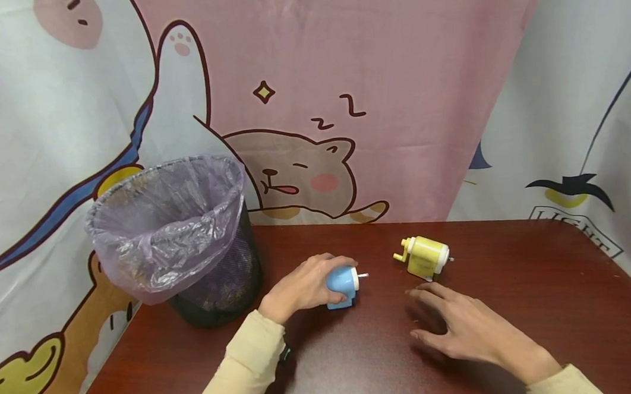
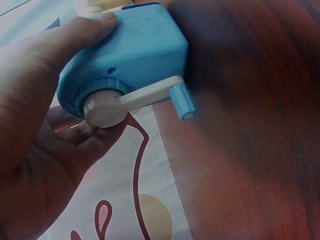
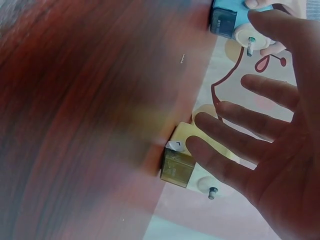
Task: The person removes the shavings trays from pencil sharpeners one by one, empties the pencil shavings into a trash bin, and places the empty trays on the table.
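Observation:
My left hand (image 1: 310, 285) grips a blue hand-crank pencil sharpener (image 1: 341, 283) from above, with fingers and thumb on either side of its body. A short thin stub (image 1: 363, 275) sticks out of its white front. In the left wrist view, its white crank arm (image 2: 150, 95) with a blue knob (image 2: 183, 101) shows on the back. My right hand (image 1: 469, 326) hovers over the table with spread fingers, holding nothing. Just beyond it stands a yellow pencil sharpener (image 1: 424, 257), untouched, also with a short stub in its front (image 3: 212, 193).
On the left of the reddish-brown table (image 1: 356, 361) stands a black mesh bin (image 1: 234, 272) with a purple plastic liner (image 1: 190, 251). A cartoon-printed curtain (image 1: 396, 97) hangs behind the table's back edge. Some tiny pale specks lie on the tabletop.

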Motion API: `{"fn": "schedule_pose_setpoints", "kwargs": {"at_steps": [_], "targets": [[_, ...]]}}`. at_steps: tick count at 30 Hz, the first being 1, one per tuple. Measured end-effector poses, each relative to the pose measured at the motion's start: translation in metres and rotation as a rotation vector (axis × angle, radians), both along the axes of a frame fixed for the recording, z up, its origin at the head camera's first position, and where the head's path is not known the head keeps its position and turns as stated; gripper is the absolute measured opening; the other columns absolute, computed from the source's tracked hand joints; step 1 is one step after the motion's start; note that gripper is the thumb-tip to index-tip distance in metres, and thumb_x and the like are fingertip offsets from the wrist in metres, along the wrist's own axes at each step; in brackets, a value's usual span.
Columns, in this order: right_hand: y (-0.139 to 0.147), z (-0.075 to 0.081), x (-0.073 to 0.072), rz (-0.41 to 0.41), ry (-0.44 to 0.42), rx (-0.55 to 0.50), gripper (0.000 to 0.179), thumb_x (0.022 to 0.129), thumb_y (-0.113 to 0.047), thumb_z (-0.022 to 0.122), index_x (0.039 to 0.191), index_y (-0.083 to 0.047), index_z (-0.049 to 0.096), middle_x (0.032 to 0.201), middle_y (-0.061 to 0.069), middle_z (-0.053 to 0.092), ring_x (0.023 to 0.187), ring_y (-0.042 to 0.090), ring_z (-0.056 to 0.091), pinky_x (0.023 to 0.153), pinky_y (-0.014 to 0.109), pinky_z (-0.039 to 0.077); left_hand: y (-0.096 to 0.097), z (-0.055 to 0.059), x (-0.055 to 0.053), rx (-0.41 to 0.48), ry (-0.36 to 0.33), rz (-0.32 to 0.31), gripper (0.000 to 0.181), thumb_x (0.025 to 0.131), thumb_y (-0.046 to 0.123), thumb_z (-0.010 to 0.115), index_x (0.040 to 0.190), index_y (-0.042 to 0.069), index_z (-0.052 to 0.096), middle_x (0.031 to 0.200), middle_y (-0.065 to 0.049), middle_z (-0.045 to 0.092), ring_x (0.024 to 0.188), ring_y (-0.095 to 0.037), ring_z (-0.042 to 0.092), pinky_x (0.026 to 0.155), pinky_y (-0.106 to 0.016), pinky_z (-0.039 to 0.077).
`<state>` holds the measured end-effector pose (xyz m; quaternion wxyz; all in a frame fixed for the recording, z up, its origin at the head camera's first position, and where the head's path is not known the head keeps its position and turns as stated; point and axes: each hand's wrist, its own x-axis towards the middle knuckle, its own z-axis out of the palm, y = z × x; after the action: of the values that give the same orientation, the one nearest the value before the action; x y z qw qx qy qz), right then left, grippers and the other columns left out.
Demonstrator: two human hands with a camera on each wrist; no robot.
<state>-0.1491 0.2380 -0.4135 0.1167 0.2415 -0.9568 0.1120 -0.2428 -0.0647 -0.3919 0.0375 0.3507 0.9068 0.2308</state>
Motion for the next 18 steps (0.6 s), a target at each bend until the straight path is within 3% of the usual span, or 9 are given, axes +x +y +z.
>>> {"fn": "schedule_pose_setpoints", "kwargs": {"at_steps": [10,18], "targets": [[0.0,0.0,0.0,0.002,-0.002,-0.013,0.058,0.08,-0.051,0.082,0.127,-0.02,0.069,0.125,-0.005,0.065,0.105,0.018,0.07,0.08,0.043,0.059,0.0,0.006,0.005,0.002,0.05,-0.047,0.062,0.081,0.027,0.087,0.136,0.023,0.059,0.124,-0.006,0.069,0.103,-0.019,0.067,0.085,-0.03,0.057],[-0.003,0.002,0.002,0.005,-0.017,-0.052,0.058,0.082,-0.056,0.079,0.127,-0.02,0.07,0.124,-0.008,0.066,0.108,0.015,0.069,0.085,0.043,0.059,0.003,0.02,0.017,-0.007,0.089,-0.087,0.063,0.08,0.028,0.088,0.137,0.024,0.061,0.124,-0.002,0.069,0.106,-0.017,0.065,0.087,-0.027,0.055]]}}
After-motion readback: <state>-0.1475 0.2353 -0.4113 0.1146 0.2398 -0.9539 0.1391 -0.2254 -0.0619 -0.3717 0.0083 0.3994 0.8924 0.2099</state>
